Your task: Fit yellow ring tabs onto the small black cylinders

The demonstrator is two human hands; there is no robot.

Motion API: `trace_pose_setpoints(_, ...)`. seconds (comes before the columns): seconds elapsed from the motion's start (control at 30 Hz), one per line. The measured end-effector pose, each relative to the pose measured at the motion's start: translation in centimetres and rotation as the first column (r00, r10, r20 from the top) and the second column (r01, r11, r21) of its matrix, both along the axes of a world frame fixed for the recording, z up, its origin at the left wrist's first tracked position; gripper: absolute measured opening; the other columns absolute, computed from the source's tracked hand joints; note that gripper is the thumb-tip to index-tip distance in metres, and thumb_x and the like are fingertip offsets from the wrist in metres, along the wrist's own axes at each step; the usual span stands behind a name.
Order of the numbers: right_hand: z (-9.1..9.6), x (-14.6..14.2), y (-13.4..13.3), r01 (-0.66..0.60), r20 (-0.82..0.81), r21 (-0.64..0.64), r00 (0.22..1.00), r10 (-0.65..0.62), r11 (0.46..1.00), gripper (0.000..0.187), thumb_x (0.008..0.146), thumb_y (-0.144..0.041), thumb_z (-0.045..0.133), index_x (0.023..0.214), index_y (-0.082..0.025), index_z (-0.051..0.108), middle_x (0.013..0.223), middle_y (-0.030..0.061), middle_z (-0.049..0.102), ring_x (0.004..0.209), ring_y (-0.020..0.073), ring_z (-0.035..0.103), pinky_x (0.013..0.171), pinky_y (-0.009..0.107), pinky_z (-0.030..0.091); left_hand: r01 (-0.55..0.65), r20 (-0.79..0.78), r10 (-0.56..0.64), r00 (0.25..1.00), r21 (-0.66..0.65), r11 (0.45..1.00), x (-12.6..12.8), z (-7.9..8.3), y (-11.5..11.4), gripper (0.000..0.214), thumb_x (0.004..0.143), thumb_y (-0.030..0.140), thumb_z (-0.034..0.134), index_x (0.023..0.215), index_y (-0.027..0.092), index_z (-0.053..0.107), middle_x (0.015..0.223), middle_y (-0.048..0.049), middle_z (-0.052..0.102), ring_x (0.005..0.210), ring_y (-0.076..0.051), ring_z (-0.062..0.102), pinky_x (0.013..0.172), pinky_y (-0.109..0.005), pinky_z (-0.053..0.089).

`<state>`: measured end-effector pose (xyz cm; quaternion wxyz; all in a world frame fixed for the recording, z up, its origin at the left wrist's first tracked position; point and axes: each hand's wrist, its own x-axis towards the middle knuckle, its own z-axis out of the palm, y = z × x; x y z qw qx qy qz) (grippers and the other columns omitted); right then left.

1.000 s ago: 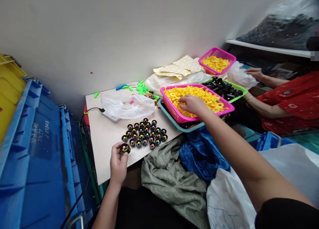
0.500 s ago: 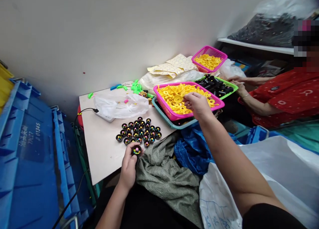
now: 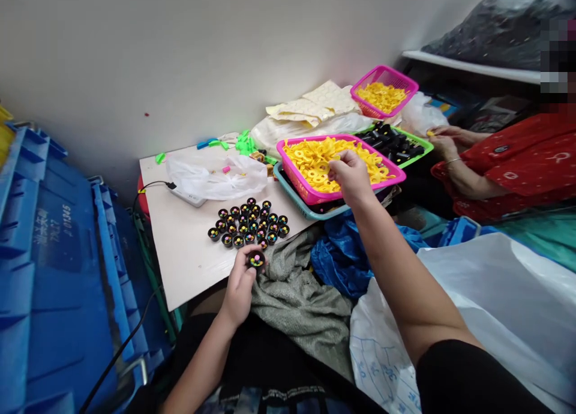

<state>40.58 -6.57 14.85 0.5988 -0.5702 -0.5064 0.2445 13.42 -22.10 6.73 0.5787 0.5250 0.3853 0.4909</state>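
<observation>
My left hand (image 3: 239,287) grips a small round black cup (image 3: 256,260) with coloured beads inside, its open side facing up. It hovers at the near table edge, beside a cluster of similar black cups (image 3: 243,228) with beads. My right hand (image 3: 353,177) is over a pink basket (image 3: 310,195) heaped with yellow ring-shaped plastic pieces (image 3: 310,159). Its thumb and fingers are pinched together at a yellow piece (image 3: 335,158), mostly hidden by the fingertips. The pink basket rests in a teal tray (image 3: 294,199).
A green basket (image 3: 416,157) of black parts and another pink basket (image 3: 378,111) of yellow pieces stand farther back. A plastic bag (image 3: 211,177) lies on the table (image 3: 180,258). Blue crates (image 3: 67,252) line the left. A co-worker in red (image 3: 508,162) handles a small yellow piece at right.
My view has shifted slightly. The right hand stays over the yellow pieces, and the yellow disc that showed at its fingertips is now mostly hidden. The left hand still holds the black cup, slightly further right.
</observation>
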Motion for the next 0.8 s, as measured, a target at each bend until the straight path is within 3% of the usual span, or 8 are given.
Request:
trace_pose_setpoints(0.07, -0.1, -2.8, -3.7, -0.245, 0.094, 0.108, 0.967, 0.235, 0.964, 0.010, 0.075, -0.023, 0.060, 0.071, -0.022, 0.050, 0.064, -0.0046, 0.060, 0.054, 0.0102, 0.057, 0.054, 0.022, 0.049, 0.042, 0.045, -0.042, 0.998, -0.004, 0.999, 0.4, 0.3, -0.2, 0.036, 0.091, 0.037, 0.044, 0.122, 0.019, 0.047, 0.106, -0.0074, 0.055, 0.096, -0.020, 0.051, 0.082, -0.032, 0.045)
trace_pose_setpoints(0.13, -0.7, -5.4, -7.5, -0.492, 0.348, 0.207, 0.845, 0.407, 0.845, 0.008, 0.075, -0.019, 0.063, 0.074, -0.021, 0.056, 0.079, 0.0015, 0.071, 0.069, 0.0134, 0.066, 0.064, 0.025, 0.054, 0.066, 0.063, -0.067, 0.996, 0.006, 0.998, 0.7, 0.7, -0.3, 0.037, 0.092, 0.040, 0.045, 0.122, 0.019, 0.048, 0.108, -0.0082, 0.055, 0.095, -0.019, 0.051, 0.080, -0.031, 0.047)
trace_pose_setpoints(0.2, -1.7, -7.0, -10.5, -0.671, 0.591, 0.256, 0.678, 0.437, 0.696, 0.006, 0.077, -0.015, 0.062, 0.077, -0.021, 0.061, 0.089, 0.0049, 0.075, 0.077, 0.0149, 0.070, 0.067, 0.027, 0.055, 0.061, 0.055, -0.061, 0.997, 0.009, 0.998, 0.8, 1.2, -0.5, 0.039, 0.092, 0.042, 0.045, 0.122, 0.018, 0.049, 0.112, -0.0092, 0.055, 0.094, -0.019, 0.051, 0.079, -0.031, 0.048)
trace_pose_setpoints(0.27, -2.7, -7.6, -12.2, -0.740, 0.708, 0.246, 0.578, 0.405, 0.625, 0.006, 0.081, -0.016, 0.061, 0.081, -0.022, 0.064, 0.096, 0.0069, 0.076, 0.081, 0.0164, 0.071, 0.068, 0.029, 0.056, 0.051, 0.031, -0.051, 0.998, 0.013, 0.999, 0.7, 1.5, -0.7, 0.040, 0.092, 0.042, 0.045, 0.122, 0.017, 0.049, 0.117, -0.0102, 0.054, 0.094, -0.020, 0.052, 0.078, -0.031, 0.049)
trace_pose_setpoints(0.4, -3.8, -7.4, -12.7, -0.780, 0.742, 0.143, 0.492, 0.457, 0.609, 0.010, 0.087, -0.024, 0.060, 0.082, -0.026, 0.068, 0.104, 0.0064, 0.076, 0.092, 0.0201, 0.072, 0.075, 0.037, 0.060, 0.042, -0.080, -0.037, 0.996, 0.055, 0.998, 0.5, 1.8, -0.9, 0.037, 0.093, 0.039, 0.042, 0.121, 0.017, 0.051, 0.121, -0.0113, 0.056, 0.096, -0.021, 0.055, 0.077, -0.031, 0.049)
trace_pose_setpoints(0.53, -3.7, -7.5, -12.5, -0.803, 0.764, 0.099, 0.440, 0.472, 0.588, 0.016, 0.088, -0.019, 0.056, 0.084, -0.026, 0.070, 0.107, 0.0052, 0.076, 0.099, 0.0213, 0.071, 0.080, 0.039, 0.061, 0.048, -0.174, -0.025, 0.984, 0.127, 0.991, 0.5, 1.9, -0.9, 0.037, 0.094, 0.038, 0.040, 0.121, 0.017, 0.052, 0.125, -0.0116, 0.055, 0.108, -0.024, 0.053, 0.086, -0.033, 0.046)
trace_pose_setpoints(0.7, -4.3, -7.6, -12.8, -0.822, 0.715, 0.081, 0.443, 0.542, 0.564, 0.015, 0.087, -0.018, 0.059, 0.081, -0.026, 0.070, 0.106, 0.0054, 0.076, 0.100, 0.0222, 0.071, 0.081, 0.041, 0.061, -0.029, -0.214, 0.067, 0.975, 0.174, 0.984, 0.8, 2.1, -1.1, 0.031, 0.096, 0.038, 0.042, 0.116, 0.018, 0.053, 0.115, -0.0095, 0.058, 0.107, -0.021, 0.054, 0.095, -0.034, 0.042)
trace_pose_setpoints(0.8, -4.6, -7.6, -13.6, -0.836, 0.596, 0.089, 0.481, 0.643, 0.542, 0.014, 0.087, -0.021, 0.060, 0.090, -0.027, 0.072, 0.106, 0.0058, 0.075, 0.104, 0.0232, 0.069, 0.085, 0.043, 0.058, -0.066, -0.221, 0.140, 0.965, 0.312, 0.948, 0.6, 1.7, -1.2, 0.031, 0.095, 0.033, 0.043, 0.123, 0.019, 0.049, 0.112, -0.0081, 0.057, 0.101, -0.019, 0.055, 0.091, -0.032, 0.043)
